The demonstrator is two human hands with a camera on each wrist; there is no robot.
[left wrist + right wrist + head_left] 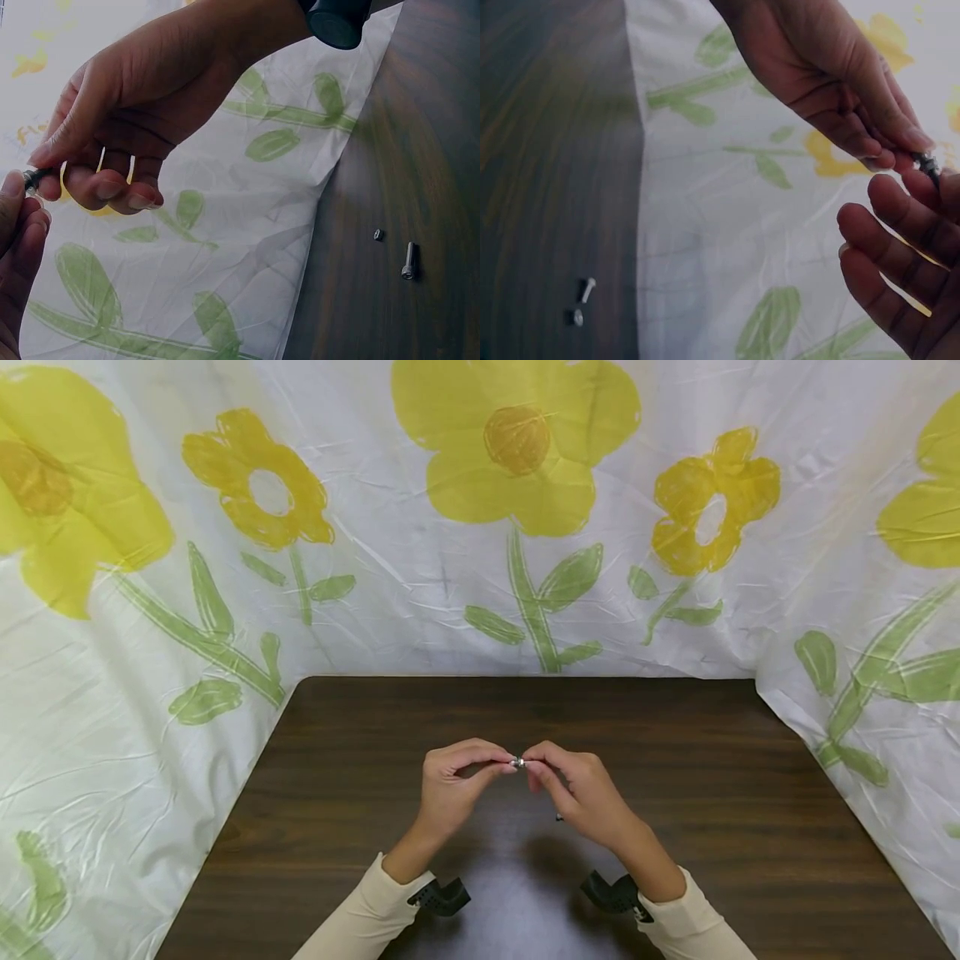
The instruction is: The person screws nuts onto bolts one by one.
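Note:
In front of me, above the table, both hands meet at a small metal bolt (518,762) that seems to carry a nut. My left hand (450,789) pinches one end between thumb and index finger; its other fingers curve loosely in the left wrist view. From the opposite side my right hand (588,793) pinches the other end with thumb and fingertips. Fingertips cover much of the bolt (928,166), so how nut and shaft sit together is hard to tell. On the tabletop below lie a socket-head screw (409,261) and a small nut (379,235), apart from each other.
The dark wooden table (337,735) spans the space under my hands. A white cloth (375,610) with yellow flowers hangs behind it and along both sides. Each wrist wears a black camera mount, such as the left mount (442,897).

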